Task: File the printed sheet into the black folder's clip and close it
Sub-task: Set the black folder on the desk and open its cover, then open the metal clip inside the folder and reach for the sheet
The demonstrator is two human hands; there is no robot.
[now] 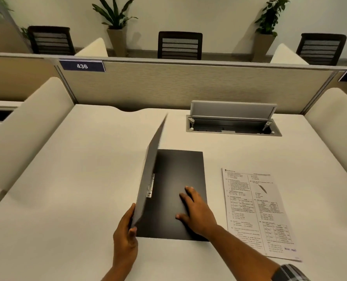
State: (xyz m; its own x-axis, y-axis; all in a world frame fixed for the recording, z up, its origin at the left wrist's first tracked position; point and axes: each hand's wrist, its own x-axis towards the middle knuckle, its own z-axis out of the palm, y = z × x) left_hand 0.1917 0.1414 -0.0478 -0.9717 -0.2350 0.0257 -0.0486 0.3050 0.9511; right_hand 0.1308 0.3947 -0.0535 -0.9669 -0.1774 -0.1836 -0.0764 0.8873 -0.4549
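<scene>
Nearest, left hand (126,234) pinches the black folder (180,191)'s stiff raised cover, right hand (197,211) lies flat inside, while the light, floppy printed sheet (257,211) awaits an edge grip.

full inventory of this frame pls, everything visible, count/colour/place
folder: 1, black, desk centre, back panel flat, front cover raised
clip: 1, silver, along the folder's spine
printed sheet: 1, white, flat on the desk, right of the folder
desk: 1, cream
cable box: 1, grey, set in the desk's far right, lid up
partition: 1, beige, behind the desk
number plate: 1, navy, reads 436, partition top left
chairs: 3, dark, beyond the partition
potted plants: 2 in full view, green, by the wall
left hand: gripping the cover's near edge
right hand: flat on the back panel
</scene>
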